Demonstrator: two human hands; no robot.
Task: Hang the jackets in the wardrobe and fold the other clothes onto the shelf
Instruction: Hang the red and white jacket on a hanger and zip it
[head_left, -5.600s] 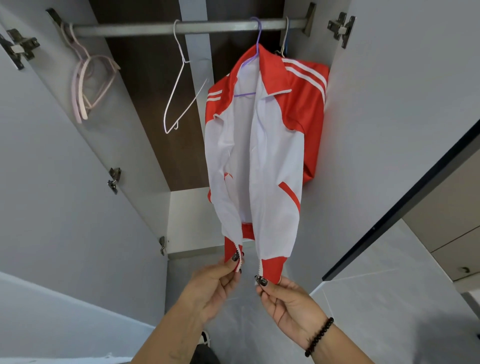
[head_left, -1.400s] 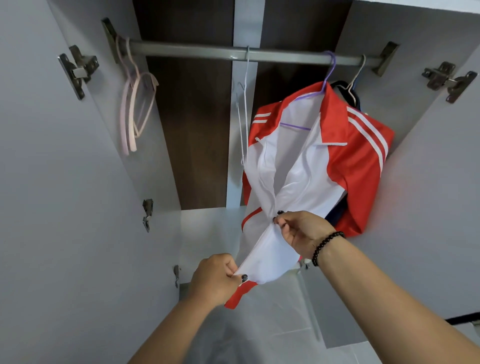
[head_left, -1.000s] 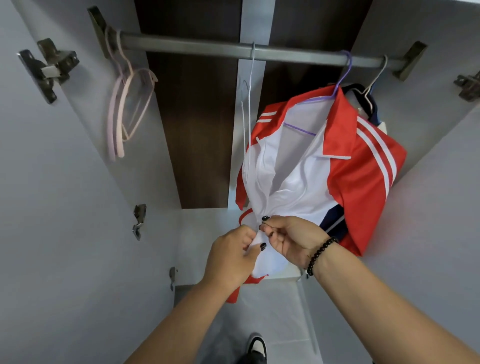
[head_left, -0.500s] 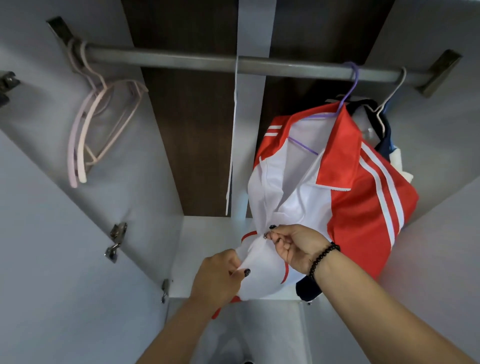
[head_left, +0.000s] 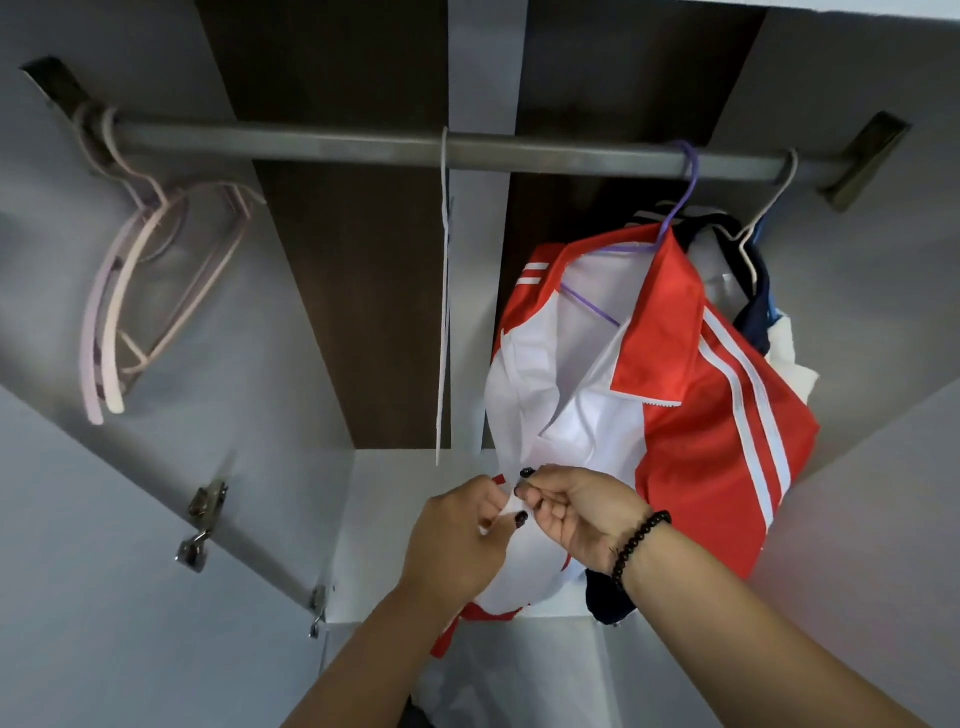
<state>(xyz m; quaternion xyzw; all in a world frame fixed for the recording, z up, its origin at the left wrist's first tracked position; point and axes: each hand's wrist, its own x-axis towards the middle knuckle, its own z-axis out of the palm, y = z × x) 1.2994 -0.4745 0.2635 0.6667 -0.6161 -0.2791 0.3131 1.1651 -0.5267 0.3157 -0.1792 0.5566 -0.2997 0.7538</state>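
Observation:
A red and white jacket hangs on a purple hanger from the wardrobe rail, at the right. My left hand grips the white front of the jacket about halfway up. My right hand pinches the zip there, close against the left hand. The jacket is joined below my hands and open above them. A dark blue and white garment hangs behind it on a white hanger.
An empty white hanger hangs edge-on at the middle of the rail. Several pink hangers hang at its left end. A white shelf lies below. The open door with hinges stands at left, the wardrobe wall at right.
My hands climbed from the jacket's bottom hem to mid-front, closing the zip. Over the last second my left hand slid up to meet the right. The view tilted up toward the rail.

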